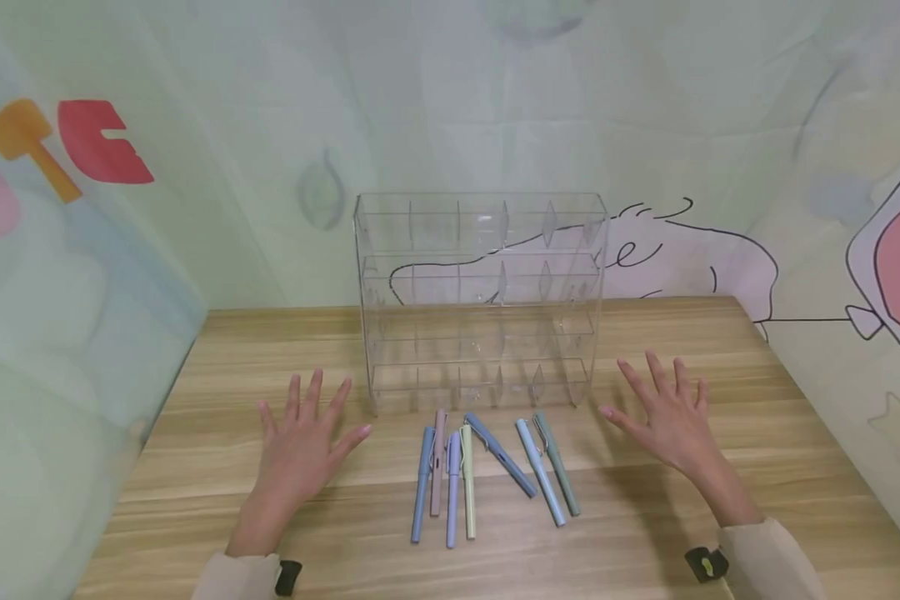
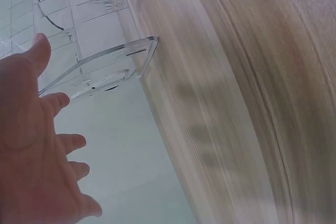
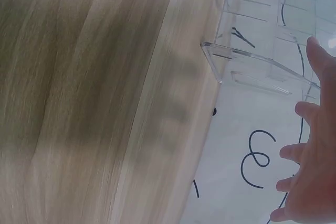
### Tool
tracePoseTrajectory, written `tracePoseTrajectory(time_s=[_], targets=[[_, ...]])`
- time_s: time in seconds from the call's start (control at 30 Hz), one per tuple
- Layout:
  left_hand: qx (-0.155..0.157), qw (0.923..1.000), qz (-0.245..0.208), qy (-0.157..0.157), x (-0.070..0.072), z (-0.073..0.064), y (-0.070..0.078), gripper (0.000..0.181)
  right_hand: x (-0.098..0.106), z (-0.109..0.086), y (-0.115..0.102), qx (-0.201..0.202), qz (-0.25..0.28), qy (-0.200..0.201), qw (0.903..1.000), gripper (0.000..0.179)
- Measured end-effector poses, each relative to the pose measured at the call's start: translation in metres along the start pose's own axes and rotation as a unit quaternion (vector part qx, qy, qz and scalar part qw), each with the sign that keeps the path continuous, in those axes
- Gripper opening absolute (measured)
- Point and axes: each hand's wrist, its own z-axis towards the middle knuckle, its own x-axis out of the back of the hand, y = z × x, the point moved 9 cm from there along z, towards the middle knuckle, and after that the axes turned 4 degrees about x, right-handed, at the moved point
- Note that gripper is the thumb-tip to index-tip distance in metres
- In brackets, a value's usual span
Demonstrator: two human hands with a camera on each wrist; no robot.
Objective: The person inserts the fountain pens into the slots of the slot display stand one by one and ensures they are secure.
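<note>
While both hands hover above the desk with fingers straight and spread, neither grasps anything: the left hand is released toward the left edge, the right hand equally free toward the right edge. Each lies just outside a row of seven pens, set midway between those edges. Nearest the left hand is a blue pen, then a mauve pen, a lavender pen and a pale green pen, all roughly upright to the far edge and close together. A dark blue pen slants across the middle, its lower end toward the right. Nearest the right hand, a light blue pen and a grey-green pen lie side by side, tilted alike. Beyond the pens, a clear rack with four tiers and upright dividers stands between the pens and the far edge. Past that edge hangs a pale printed backdrop, bearing a line-drawn animal.
</note>
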Motion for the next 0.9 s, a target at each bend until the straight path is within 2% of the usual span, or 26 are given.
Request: tracePoseTrajectory(time_s=[0.3,0.37,0.47,0.6,0.77,0.83,0.9], targets=[[-0.012,0.9998,-0.017,-0.001,0.001,0.007,0.001,0.074,0.0,0.001,-0.001,0.008,0.025,0.002,0.9996,0.076],[-0.017,0.9993,-0.035,0.0,0.001,0.01,0.002,0.073,0.0,0.001,-0.001,0.012,0.037,0.003,0.9993,0.076],[-0.021,0.996,-0.087,0.007,-0.001,0.015,0.002,0.071,0.0,0.0,-0.002,0.019,0.055,0.003,0.9983,0.075],[-0.032,0.9851,-0.168,0.016,-0.002,0.024,0.001,0.066,-0.001,0.001,-0.003,0.027,0.085,0.002,0.996,0.074],[-0.034,0.9717,-0.232,0.026,0.001,0.037,0.001,0.06,-0.001,0.002,-0.006,0.046,0.121,0.011,0.9915,0.071],[-0.026,0.9634,-0.265,0.028,0.002,0.041,-0.001,0.058,0.0,0.002,-0.007,0.056,0.136,0.016,0.989,0.068],[-0.017,0.9518,-0.305,0.027,0.004,0.045,-0.002,0.056,0.0,0.002,-0.008,0.067,0.15,0.022,0.9862,0.064]])
